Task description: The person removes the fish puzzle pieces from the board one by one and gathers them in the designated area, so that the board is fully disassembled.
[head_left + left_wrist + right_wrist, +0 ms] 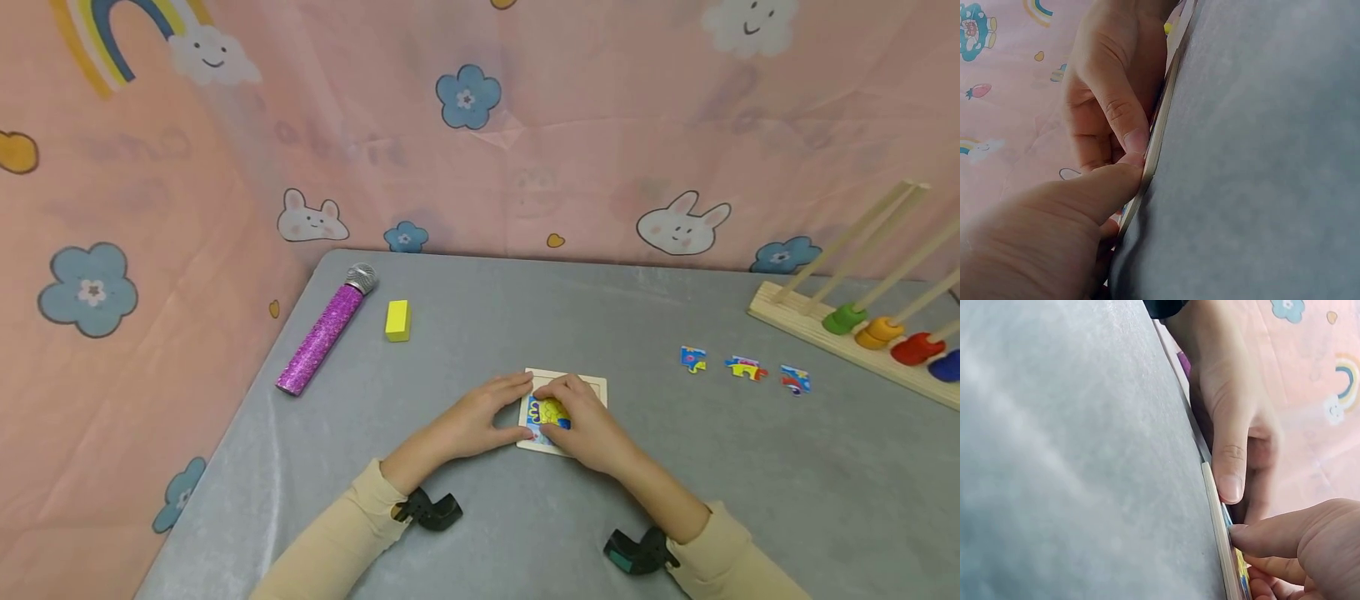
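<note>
On the grey table lies a small wooden puzzle board with a pale frame. Colourful puzzle pieces, blue and yellow, lie inside the frame. My left hand holds the board along its left side, fingers near the top corner and thumb at the lower part of that edge. Over the board, my right hand has thumb and fingers around a yellow and blue puzzle piece, which they partly cover. Three loose puzzle pieces lie in a row to the right.
A purple glittery microphone lies at the left, with a yellow block beside it. At the right stands a wooden peg rack with coloured rings. Behind the table hangs a pink patterned cloth.
</note>
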The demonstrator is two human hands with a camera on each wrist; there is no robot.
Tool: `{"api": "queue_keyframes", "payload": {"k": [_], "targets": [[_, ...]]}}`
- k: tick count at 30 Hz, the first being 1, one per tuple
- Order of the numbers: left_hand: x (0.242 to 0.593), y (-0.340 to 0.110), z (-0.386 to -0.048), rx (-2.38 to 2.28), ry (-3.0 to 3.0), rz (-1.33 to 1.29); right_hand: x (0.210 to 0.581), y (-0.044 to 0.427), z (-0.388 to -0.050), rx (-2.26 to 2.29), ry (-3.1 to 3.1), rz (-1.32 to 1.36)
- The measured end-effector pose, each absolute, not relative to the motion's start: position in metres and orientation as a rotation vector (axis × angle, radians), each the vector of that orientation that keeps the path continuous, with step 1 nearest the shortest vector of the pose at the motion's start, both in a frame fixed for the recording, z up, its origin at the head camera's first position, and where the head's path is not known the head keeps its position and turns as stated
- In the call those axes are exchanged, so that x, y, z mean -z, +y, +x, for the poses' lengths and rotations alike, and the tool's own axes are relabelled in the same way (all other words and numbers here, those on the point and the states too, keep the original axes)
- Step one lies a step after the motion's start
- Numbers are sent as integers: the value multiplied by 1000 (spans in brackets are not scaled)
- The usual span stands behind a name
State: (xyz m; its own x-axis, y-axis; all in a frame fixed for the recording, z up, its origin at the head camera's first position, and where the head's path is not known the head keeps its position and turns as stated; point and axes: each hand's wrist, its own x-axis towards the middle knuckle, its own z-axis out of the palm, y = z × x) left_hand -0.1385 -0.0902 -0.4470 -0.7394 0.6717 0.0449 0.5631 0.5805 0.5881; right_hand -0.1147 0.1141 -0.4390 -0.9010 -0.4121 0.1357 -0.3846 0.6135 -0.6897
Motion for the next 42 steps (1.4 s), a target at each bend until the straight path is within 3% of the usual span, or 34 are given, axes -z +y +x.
{"api": "queue_keyframes", "payload": {"k": [12,22,42], "targets": [[443,-90,-137,-869,2613,1003,439,116,-112,1248,2788,-679],[445,-91,-137,-877,2615,1004,445,119,-114,1271,2847,-831],[444,-90,-137,-847,2624,1003,441,130,-120,1337,2769,-767]]}}
